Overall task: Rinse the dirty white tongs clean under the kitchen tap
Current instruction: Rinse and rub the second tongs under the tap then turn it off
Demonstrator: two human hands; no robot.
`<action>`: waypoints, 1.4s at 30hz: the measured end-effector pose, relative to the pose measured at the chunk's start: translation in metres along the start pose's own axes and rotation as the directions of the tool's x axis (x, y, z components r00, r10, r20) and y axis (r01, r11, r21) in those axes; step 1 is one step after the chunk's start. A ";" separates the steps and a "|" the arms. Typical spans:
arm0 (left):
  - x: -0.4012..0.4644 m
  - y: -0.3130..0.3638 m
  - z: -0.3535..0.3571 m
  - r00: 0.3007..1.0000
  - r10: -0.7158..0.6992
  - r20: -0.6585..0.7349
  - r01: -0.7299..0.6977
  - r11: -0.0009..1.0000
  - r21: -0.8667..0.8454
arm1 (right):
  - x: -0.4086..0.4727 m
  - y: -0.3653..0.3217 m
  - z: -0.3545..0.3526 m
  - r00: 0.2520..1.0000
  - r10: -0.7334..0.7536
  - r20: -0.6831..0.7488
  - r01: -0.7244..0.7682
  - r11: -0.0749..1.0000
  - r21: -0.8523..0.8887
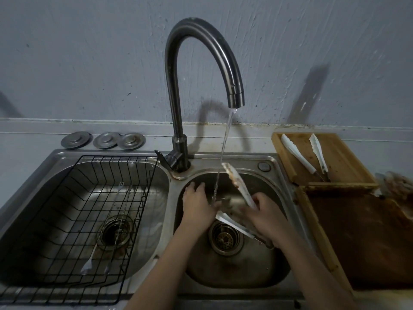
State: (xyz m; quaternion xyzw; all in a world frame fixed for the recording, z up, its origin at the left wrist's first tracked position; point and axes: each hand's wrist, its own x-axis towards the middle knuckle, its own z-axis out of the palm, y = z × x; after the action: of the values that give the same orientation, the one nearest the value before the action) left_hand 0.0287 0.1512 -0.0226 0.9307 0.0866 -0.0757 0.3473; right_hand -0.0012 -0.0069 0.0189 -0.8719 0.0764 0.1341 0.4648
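White tongs [237,184] with brown grime on the upper arm are held over the right sink basin [274,193]. Its second arm points left, low over the drain. My right hand [266,217] grips the tongs near the hinge end. My left hand [197,201] has its fingers spread, and its thumb side touches the lower arm's tip, where the picture is blurred. Water runs from the curved tap [234,95] and falls in a thin stream [220,166] just left of the dirty arm, landing between my hands.
A black wire rack [73,220] with a fork and skewers fills the left basin. Three metal sink plugs [102,139] lie behind it. To the right, a wooden tray [339,157] holds another pair of white tongs [299,155]. A dark wooden board [357,238] lies in front of it.
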 end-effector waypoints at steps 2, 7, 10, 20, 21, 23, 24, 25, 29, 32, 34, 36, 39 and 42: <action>-0.007 0.003 -0.004 0.996 0.030 0.081 0.002 0.927 -0.375 | 0.004 -0.008 0.006 0.998 -0.032 0.061 0.034 0.999 -0.032; -0.020 0.004 -0.008 0.901 -0.055 0.429 0.418 0.366 -0.831 | 0.010 -0.019 0.022 0.988 -0.100 0.119 0.108 0.992 -0.068; -0.019 0.003 -0.008 0.886 -0.120 0.449 0.465 0.232 -0.855 | 0.013 -0.024 0.026 0.987 -0.134 0.091 0.142 0.986 -0.092; -0.007 0.010 -0.008 0.875 -0.156 0.457 0.479 0.148 -0.865 | 0.027 -0.036 0.030 0.981 -0.192 -0.017 0.183 0.956 -0.230; -0.005 0.010 -0.010 0.871 -0.155 0.466 0.486 0.135 -0.864 | 0.026 -0.034 0.029 0.983 -0.185 0.004 0.182 0.964 -0.194; -0.004 0.010 -0.013 0.862 -0.138 0.488 0.505 0.131 -0.853 | 0.024 -0.030 0.029 0.988 -0.148 0.044 0.151 0.985 -0.082; -0.004 0.010 -0.014 0.858 -0.126 0.498 0.513 0.155 -0.844 | 0.024 -0.028 0.029 0.990 -0.130 0.051 0.132 0.991 -0.037; -0.003 0.010 -0.014 0.853 -0.115 0.509 0.521 0.178 -0.834 | 0.024 -0.027 0.028 0.992 -0.119 0.048 0.120 0.993 -0.014; -0.002 0.013 -0.011 0.830 -0.105 0.548 0.558 0.179 -0.810 | 0.022 -0.023 0.026 0.991 -0.131 -0.018 0.130 0.990 -0.047; 0.001 0.014 -0.011 0.827 -0.121 0.549 0.562 0.145 -0.815 | 0.015 -0.018 0.024 0.977 -0.209 -0.036 0.203 0.972 -0.121; 0.005 0.013 -0.012 0.829 -0.146 0.540 0.558 0.150 -0.816 | 0.009 -0.012 0.022 0.968 -0.251 -0.022 0.243 0.951 -0.189; 0.008 0.012 -0.013 0.823 -0.156 0.546 0.567 0.171 -0.806 | 0.004 -0.007 0.018 0.959 -0.283 -0.010 0.272 0.931 -0.244; 0.008 0.012 -0.021 0.778 -0.103 0.620 0.628 0.175 -0.758 | -0.003 0.002 0.009 0.941 -0.338 -0.005 0.319 0.893 -0.317; 0.005 0.015 -0.022 0.722 -0.032 0.691 0.685 0.180 -0.706 | -0.008 0.011 0.001 0.940 -0.342 -0.019 0.316 0.888 -0.333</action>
State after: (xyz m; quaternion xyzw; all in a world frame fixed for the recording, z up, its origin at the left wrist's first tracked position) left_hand 0.0389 0.1553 0.0021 0.4196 0.2431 -0.3477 0.8025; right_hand -0.0116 -0.0120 0.0120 -0.9411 -0.0776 0.0305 0.3276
